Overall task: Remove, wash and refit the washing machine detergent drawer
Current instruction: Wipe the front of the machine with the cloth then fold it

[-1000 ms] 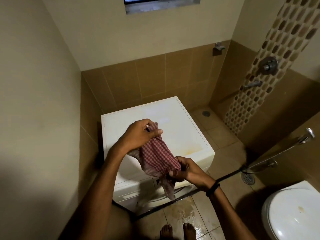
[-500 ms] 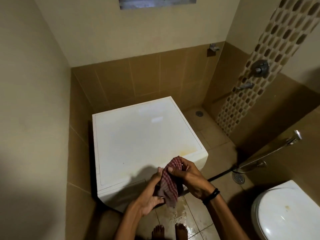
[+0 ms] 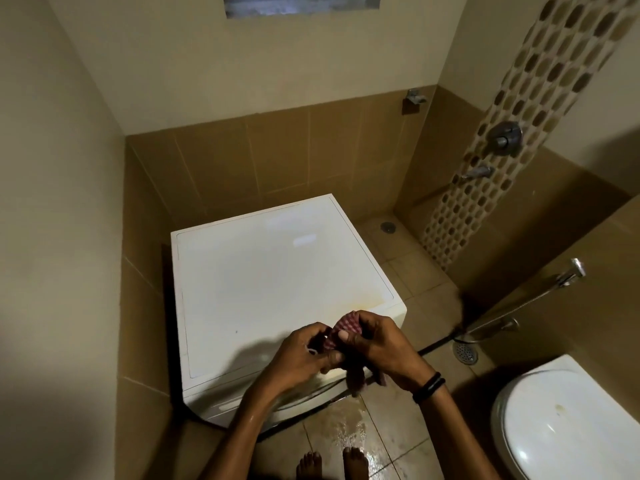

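Washing machine [image 3: 270, 282] below bunched checked cloth [image 3: 347, 323]

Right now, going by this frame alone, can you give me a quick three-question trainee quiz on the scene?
1. Which hands hold the checked cloth? A left only, B right only, C both.
2. True or false: a detergent drawer lies on top of the washing machine.
3. Fill in: the floor tiles by the bare feet look ____.
Key: 1 C, left hand and right hand both grip it; 2 false; 3 wet.
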